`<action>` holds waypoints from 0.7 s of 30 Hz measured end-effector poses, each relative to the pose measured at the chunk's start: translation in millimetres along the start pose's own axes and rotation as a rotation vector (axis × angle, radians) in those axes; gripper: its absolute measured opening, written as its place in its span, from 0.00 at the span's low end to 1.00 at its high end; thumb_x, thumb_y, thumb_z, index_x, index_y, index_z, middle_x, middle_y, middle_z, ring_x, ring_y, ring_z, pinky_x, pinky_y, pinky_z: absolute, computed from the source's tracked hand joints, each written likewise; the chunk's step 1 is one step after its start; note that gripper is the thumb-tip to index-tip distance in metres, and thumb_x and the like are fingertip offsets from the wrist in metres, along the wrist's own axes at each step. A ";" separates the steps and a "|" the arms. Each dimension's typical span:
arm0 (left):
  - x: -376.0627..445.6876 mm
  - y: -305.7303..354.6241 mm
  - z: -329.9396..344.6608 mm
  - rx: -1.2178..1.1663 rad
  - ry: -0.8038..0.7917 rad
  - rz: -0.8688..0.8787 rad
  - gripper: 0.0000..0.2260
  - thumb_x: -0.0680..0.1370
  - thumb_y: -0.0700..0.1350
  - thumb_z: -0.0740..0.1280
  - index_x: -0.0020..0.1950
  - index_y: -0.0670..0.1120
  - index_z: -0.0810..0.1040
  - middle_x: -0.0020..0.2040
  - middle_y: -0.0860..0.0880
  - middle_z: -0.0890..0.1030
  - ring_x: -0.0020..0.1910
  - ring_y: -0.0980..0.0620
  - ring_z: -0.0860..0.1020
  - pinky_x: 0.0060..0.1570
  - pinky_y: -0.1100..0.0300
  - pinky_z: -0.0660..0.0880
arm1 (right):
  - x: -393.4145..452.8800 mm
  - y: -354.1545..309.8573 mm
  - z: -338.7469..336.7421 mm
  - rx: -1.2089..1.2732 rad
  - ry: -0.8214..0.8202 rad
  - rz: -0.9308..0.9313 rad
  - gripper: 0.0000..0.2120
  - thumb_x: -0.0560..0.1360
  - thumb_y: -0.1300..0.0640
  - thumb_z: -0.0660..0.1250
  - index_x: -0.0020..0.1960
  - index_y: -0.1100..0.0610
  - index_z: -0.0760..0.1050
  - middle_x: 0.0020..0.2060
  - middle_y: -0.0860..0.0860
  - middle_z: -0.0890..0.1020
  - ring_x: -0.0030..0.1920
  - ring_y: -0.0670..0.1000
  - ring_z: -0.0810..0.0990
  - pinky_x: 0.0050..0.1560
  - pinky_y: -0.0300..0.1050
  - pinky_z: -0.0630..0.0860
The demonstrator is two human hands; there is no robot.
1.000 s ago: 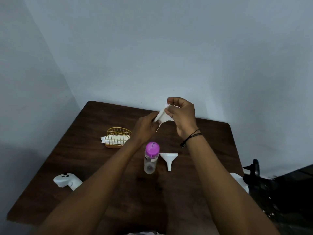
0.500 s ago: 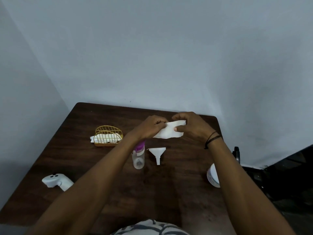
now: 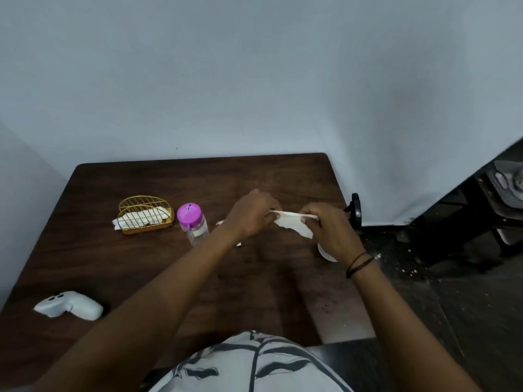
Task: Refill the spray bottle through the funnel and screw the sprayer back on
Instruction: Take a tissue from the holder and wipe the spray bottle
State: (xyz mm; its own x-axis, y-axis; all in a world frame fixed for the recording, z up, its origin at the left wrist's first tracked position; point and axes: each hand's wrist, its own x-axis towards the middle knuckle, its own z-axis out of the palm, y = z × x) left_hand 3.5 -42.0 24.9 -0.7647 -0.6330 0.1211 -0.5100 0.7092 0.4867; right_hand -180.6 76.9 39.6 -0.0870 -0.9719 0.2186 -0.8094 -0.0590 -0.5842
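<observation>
Both hands hold a white tissue point(image 3: 293, 224) stretched between them above the dark wooden table point(image 3: 119, 256). My left hand point(image 3: 250, 215) pinches its left end and my right hand point(image 3: 329, 230) pinches its right end. A small clear bottle with a purple cap point(image 3: 192, 226) stands upright left of my left hand. The white funnel point(image 3: 221, 222) lies behind my left wrist, mostly hidden. A white container point(image 3: 325, 251) peeks out under my right wrist near the table's right edge.
A gold wire holder point(image 3: 145, 212) with white tissues sits at the back left. A white controller point(image 3: 69, 305) lies near the front left edge. A black object point(image 3: 355, 212) stands at the table's right edge, with dark floor beyond.
The view has tilted down and swung right. My hands have lowered and moved right of the bottle, pulling the tissue out flat between them.
</observation>
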 end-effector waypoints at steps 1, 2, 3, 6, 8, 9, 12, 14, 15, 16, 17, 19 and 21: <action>-2.8 2.2 11.6 0.050 0.047 0.018 0.07 0.77 0.42 0.69 0.52 0.48 0.85 0.51 0.49 0.85 0.50 0.47 0.78 0.48 0.53 0.75 | -10.5 2.2 6.9 -0.037 0.007 -0.010 0.05 0.76 0.64 0.67 0.47 0.60 0.82 0.43 0.53 0.83 0.44 0.50 0.79 0.44 0.40 0.72; -5.8 3.5 23.2 0.097 0.083 0.031 0.07 0.77 0.41 0.69 0.51 0.49 0.85 0.50 0.49 0.85 0.49 0.47 0.78 0.45 0.55 0.74 | -21.4 5.9 14.3 -0.100 0.007 -0.025 0.05 0.74 0.64 0.67 0.47 0.61 0.82 0.43 0.55 0.83 0.43 0.52 0.79 0.44 0.42 0.72; -10.0 3.8 32.9 0.141 0.096 0.038 0.07 0.77 0.41 0.69 0.51 0.50 0.85 0.49 0.50 0.84 0.48 0.47 0.77 0.44 0.55 0.72 | -31.4 10.4 23.1 -0.178 -0.007 -0.030 0.05 0.73 0.64 0.67 0.46 0.61 0.81 0.42 0.55 0.83 0.43 0.53 0.80 0.45 0.43 0.73; -22.7 1.0 60.0 0.236 0.029 0.068 0.06 0.75 0.41 0.68 0.49 0.46 0.84 0.48 0.47 0.83 0.48 0.43 0.77 0.45 0.48 0.73 | -64.9 19.9 50.2 -0.288 -0.049 0.068 0.01 0.73 0.60 0.69 0.44 0.58 0.78 0.42 0.54 0.81 0.42 0.55 0.79 0.39 0.50 0.76; -36.4 -2.7 75.6 0.307 -0.038 0.102 0.04 0.72 0.41 0.69 0.45 0.44 0.83 0.46 0.46 0.82 0.46 0.41 0.78 0.43 0.47 0.73 | -83.2 24.4 71.8 -0.272 -0.093 0.081 0.03 0.72 0.59 0.72 0.44 0.57 0.78 0.40 0.54 0.79 0.38 0.55 0.79 0.32 0.48 0.73; -45.5 -5.6 82.7 0.324 -0.063 0.126 0.03 0.70 0.40 0.72 0.43 0.44 0.83 0.44 0.45 0.83 0.44 0.41 0.79 0.40 0.49 0.74 | -91.6 25.9 81.5 -0.272 -0.119 0.092 0.04 0.73 0.57 0.71 0.45 0.57 0.78 0.40 0.54 0.80 0.38 0.55 0.79 0.32 0.47 0.73; -74.4 -19.6 98.3 0.279 -0.138 0.173 0.10 0.66 0.35 0.76 0.46 0.43 0.86 0.47 0.44 0.86 0.43 0.41 0.82 0.39 0.51 0.79 | -115.1 26.6 103.9 -0.242 -0.289 0.144 0.12 0.76 0.46 0.63 0.50 0.53 0.78 0.45 0.52 0.81 0.43 0.52 0.80 0.44 0.53 0.77; -87.4 -27.4 101.2 0.285 -0.151 0.194 0.15 0.64 0.34 0.77 0.50 0.42 0.87 0.52 0.43 0.86 0.45 0.41 0.83 0.42 0.51 0.81 | -128.5 23.7 115.1 -0.305 -0.382 0.006 0.17 0.76 0.44 0.62 0.56 0.55 0.77 0.52 0.54 0.80 0.48 0.55 0.78 0.45 0.53 0.76; -90.4 -30.1 102.1 0.298 -0.153 0.193 0.17 0.65 0.34 0.76 0.52 0.42 0.86 0.54 0.42 0.85 0.46 0.41 0.83 0.45 0.51 0.81 | -131.0 22.1 117.9 -0.290 -0.370 -0.021 0.17 0.76 0.44 0.63 0.56 0.56 0.77 0.53 0.54 0.79 0.47 0.56 0.77 0.45 0.52 0.75; -92.3 -31.6 102.7 0.301 -0.156 0.175 0.17 0.66 0.34 0.75 0.54 0.41 0.86 0.56 0.41 0.85 0.49 0.40 0.83 0.48 0.50 0.80 | -130.3 19.8 118.5 -0.279 -0.372 -0.021 0.15 0.76 0.47 0.64 0.56 0.56 0.77 0.53 0.54 0.79 0.47 0.56 0.77 0.44 0.52 0.74; -93.6 -32.0 103.0 0.293 -0.151 0.145 0.17 0.67 0.34 0.73 0.56 0.40 0.85 0.58 0.40 0.84 0.51 0.40 0.82 0.50 0.49 0.80 | -126.1 18.0 120.0 -0.285 -0.339 -0.028 0.13 0.75 0.51 0.66 0.56 0.57 0.78 0.52 0.55 0.79 0.45 0.57 0.77 0.42 0.52 0.75; -93.9 -30.5 102.9 0.280 -0.136 0.079 0.18 0.68 0.34 0.72 0.58 0.38 0.84 0.59 0.38 0.83 0.53 0.38 0.82 0.52 0.48 0.80 | -114.7 14.5 121.6 -0.331 -0.269 -0.056 0.15 0.70 0.59 0.72 0.55 0.60 0.79 0.49 0.58 0.81 0.41 0.58 0.79 0.38 0.48 0.76; -92.3 -27.7 102.7 0.277 -0.140 0.029 0.20 0.66 0.33 0.72 0.57 0.37 0.83 0.58 0.37 0.83 0.52 0.37 0.82 0.50 0.47 0.81 | -99.2 12.2 125.1 -0.361 -0.232 -0.111 0.18 0.68 0.63 0.74 0.57 0.63 0.79 0.48 0.60 0.81 0.40 0.59 0.80 0.36 0.47 0.77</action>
State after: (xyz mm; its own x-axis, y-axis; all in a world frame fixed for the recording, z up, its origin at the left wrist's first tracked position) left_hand 47.7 28.7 -88.6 -0.8177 -0.5757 0.0019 -0.5602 0.7965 0.2277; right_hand -109.1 144.1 -87.0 0.1112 -0.9920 0.0598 -0.9611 -0.1226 -0.2474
